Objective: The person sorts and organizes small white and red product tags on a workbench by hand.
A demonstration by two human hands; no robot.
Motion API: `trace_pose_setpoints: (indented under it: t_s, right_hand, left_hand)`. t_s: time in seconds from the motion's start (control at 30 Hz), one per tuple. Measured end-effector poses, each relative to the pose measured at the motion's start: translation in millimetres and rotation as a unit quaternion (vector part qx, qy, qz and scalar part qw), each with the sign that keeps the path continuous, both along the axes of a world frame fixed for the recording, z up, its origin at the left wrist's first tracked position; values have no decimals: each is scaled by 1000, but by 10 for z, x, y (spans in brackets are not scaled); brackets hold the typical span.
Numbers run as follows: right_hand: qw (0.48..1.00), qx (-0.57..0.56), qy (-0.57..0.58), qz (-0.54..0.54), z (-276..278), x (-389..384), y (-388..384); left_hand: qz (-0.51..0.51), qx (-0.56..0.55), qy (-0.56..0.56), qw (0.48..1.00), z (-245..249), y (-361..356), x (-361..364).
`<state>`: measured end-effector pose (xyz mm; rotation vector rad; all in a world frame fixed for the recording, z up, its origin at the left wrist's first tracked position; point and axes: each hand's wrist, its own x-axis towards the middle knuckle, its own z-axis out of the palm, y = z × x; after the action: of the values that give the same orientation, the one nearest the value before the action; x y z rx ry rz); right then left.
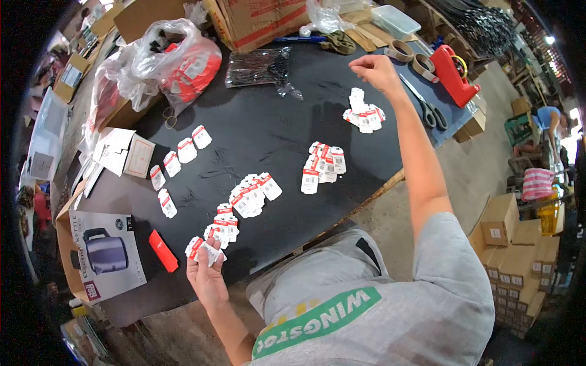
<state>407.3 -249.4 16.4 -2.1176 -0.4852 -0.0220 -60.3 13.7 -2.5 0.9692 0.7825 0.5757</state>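
Note:
My left hand (208,282) is closed on a small stack of white-and-red tags (204,251) at the near edge of the black table. Just beyond it lie more tags in overlapping piles (222,227), with a larger pile (253,195) further on. My right hand (377,72) is raised at the far right, fingers loosely bent and nothing visible between them. Below that hand is a pile of tags (366,118). Another tag pile (323,168) lies nearer my body. Several tags form a loose row (172,163) on the left.
An electric kettle box (108,253) and a red strip (163,251) are at the left. Plastic bags (177,64), a packet of dark items (259,67) and a cardboard box (259,21) stand at the back. Scissors (432,113) and a red tape dispenser (453,76) lie right.

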Motion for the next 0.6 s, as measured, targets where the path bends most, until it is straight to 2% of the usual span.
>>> trace_pose_setpoints:
  t_s: [0.07,0.2,0.37,0.43,0.47,0.53,0.57,0.6]
  right_hand:
    - [995,-53,44,74,-26,-3,199]
    - [989,-44,36,140,-103,-33,590]
    - [994,-53,-1,93,-297,15,985]
    - [995,87,41,-23,-319,-15,1098]
    - [995,88,42,-20,-297,-31,1124]
    - [995,51,-50,-65,-232,-73,1148]
    - [967,-8,-235,-96,-231,-146,1153]
    - [967,-8,-236,-93,-219,-209,1163]
  left_hand:
    - [17,10,12,1000,35,-30,33]
    - [44,36,22,998,81,-63,27]
    - [66,51,32,996,138,-91,-16]
    - [64,50,24,996,145,-92,-12]
    - [67,52,24,996,138,-87,-14]
    - [66,42,19,997,129,-80,-3]
    - [69,46,15,996,144,-89,8]
    - [72,46,15,996,144,-96,21]
